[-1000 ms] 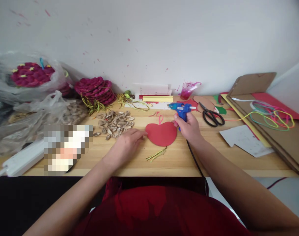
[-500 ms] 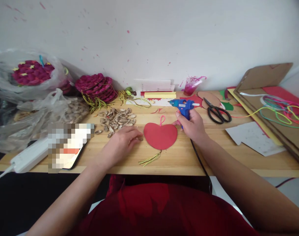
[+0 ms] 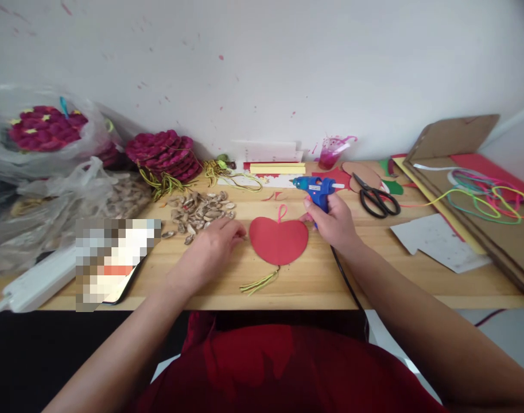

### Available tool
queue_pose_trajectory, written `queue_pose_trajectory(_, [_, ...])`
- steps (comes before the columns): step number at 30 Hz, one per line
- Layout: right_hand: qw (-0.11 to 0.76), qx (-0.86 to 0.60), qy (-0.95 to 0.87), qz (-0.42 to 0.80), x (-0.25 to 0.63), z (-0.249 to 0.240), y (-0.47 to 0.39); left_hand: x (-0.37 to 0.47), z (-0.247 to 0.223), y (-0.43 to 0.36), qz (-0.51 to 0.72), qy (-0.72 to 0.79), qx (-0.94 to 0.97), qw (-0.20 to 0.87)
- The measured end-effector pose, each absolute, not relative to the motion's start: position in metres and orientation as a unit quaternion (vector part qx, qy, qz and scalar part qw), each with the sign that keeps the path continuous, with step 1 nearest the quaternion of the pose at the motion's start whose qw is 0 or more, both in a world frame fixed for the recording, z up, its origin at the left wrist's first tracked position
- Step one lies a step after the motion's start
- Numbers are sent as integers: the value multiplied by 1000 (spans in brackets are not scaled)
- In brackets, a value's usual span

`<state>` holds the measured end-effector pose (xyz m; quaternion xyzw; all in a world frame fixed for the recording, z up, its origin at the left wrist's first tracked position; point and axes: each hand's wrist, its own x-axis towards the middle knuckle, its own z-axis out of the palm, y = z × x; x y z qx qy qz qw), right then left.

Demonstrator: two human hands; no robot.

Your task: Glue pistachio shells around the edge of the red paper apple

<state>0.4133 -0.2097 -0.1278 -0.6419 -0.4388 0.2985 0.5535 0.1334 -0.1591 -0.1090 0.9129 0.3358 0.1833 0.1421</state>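
My right hand (image 3: 337, 222) is wrapped round the handle of a blue hot glue gun (image 3: 315, 189), its nozzle pointing left and a white glue stick showing at the back. Just left of that hand, a red heart-like cutout (image 3: 279, 241) lies flat on the table, with a pink loop (image 3: 282, 214) at its top and a yellow-green tassel (image 3: 259, 283) below. On the cutout's left side is my left hand (image 3: 218, 244), fingers curled together near its edge; whatever they pinch is too small to make out. Beyond this hand lies a heap of brownish shells (image 3: 199, 212).
Black-handled scissors (image 3: 379, 201) and paper scraps lie to the right, near cardboard (image 3: 455, 137) and coloured cords (image 3: 489, 195). A phone (image 3: 119, 264) and white power strip (image 3: 42, 281) occupy the left. Behind stand stacked magenta pieces (image 3: 162, 155) and a cup of pink liquid (image 3: 330, 154).
The whole view has shifted slightly. My left hand stays beside the red cutout, its fingertips a little higher, and my right hand keeps hold of the glue gun.
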Motion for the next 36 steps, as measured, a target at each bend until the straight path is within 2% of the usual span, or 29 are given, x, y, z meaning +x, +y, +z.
queue_pose_trajectory(9, [584,-614,-441,295,412,-124,-212,189,-82,-137,179,297,917,195])
queue_pose_trajectory(16, [588,-591,-401,379,410,-108,-220,204,-96,-127,161,294,908,252])
queue_pose_trajectory(19, [590,-577,-396,403,410,-104,-224,196,-99,-123,205,314,854,360])
queue_pose_trajectory(23, [607,-537,-393,434,411,-104,-229,195,-100,-116,253,298,694,605])
queue_pose_trajectory(26, [609,-521,-410,435,409,-104,-230,201,-103,-120,248,285,550,744])
queue_pose_trajectory(30, [585,-538,-433,426,399,-104,-229,209,-104,-136,197,294,434,829])
queue_pose_trajectory(36, [572,-501,-453,465,387,-110,-226,212,-100,-149,140,273,389,869])
